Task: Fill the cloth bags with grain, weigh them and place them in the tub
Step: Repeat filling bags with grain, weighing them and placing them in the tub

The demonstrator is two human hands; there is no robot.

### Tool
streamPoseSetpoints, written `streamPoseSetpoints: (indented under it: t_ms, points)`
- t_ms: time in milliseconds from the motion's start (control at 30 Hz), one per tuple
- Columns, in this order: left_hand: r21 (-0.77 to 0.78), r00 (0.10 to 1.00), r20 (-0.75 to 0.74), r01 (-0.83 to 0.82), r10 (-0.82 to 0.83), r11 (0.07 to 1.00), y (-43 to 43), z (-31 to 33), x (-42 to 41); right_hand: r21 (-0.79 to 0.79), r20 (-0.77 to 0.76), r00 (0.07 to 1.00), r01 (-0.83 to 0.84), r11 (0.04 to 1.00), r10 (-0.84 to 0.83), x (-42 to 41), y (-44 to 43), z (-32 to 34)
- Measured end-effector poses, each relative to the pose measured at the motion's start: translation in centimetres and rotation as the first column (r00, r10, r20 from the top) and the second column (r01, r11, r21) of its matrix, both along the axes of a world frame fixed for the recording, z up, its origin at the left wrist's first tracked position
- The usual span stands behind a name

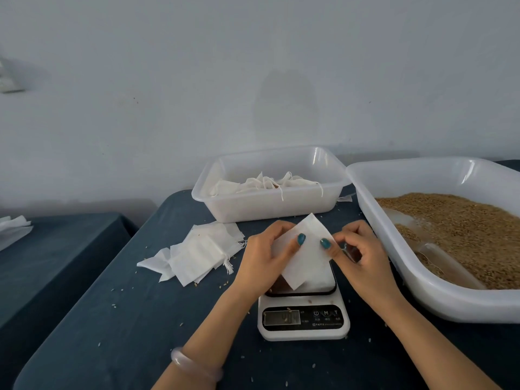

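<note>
Both tubs, the far tub [270, 209] and the grain tub [394, 249], are glossy translucent white plastic, the bags [202, 254] thin matt white cloth, the desk [112, 319] covered in matt dark blue fabric.

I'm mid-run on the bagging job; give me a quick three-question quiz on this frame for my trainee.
1. True or false: the cloth bag that the left hand and the right hand hold over the scale bulges with grain.
2. Fill in: the pile of empty bags lies to the scale's ___.
3. Where is the clear scoop? A in the grain tub; B on the scale; C on the pile of empty bags.
Key: 1 false; 2 left; 3 A.
</note>
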State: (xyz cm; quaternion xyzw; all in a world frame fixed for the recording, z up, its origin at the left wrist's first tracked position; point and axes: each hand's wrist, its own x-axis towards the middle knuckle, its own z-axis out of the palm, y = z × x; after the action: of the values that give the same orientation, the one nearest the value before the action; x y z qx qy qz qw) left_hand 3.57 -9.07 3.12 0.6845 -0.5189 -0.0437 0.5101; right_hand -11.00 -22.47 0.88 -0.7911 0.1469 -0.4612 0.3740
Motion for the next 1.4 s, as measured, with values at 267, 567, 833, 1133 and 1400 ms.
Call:
streamPoseSetpoints:
  t_ms: [267,567,833,1133,1400]
  points:
    - [-0.01,0.783,0.597,-0.213,0.176,0.977,-0.1,0.6,-1.4,-0.158,0.021,0.996,0.084,0.984,-0.081,-0.2,0.5,0.3]
    - [-0.035,0.734,0.636,-0.28,0.237,0.959,-0.7,0.5,-2.1,-0.201,0.031,0.997,0.082,0.976,-0.078,-0.1,0.6,0.3]
    - [0.138,0.851,0.514,-0.205,0.107,0.969,-0.8,-0.3,-0.4,-0.469,-0.02,0.996,0.063,0.881,-0.082,0.1,0.7,-0.2]
    - [0.105,0.876,0.482,-0.095,0.033,0.99,-0.9,-0.4,-0.8,-0.519,-0.048,0.997,0.033,0.854,-0.068,0.3,0.8,-0.6]
    - [0.079,0.872,0.48,-0.149,0.093,0.986,-0.6,-0.2,-0.5,-0.507,-0.071,0.996,0.011,0.862,-0.055,0.3,1.2,-0.1]
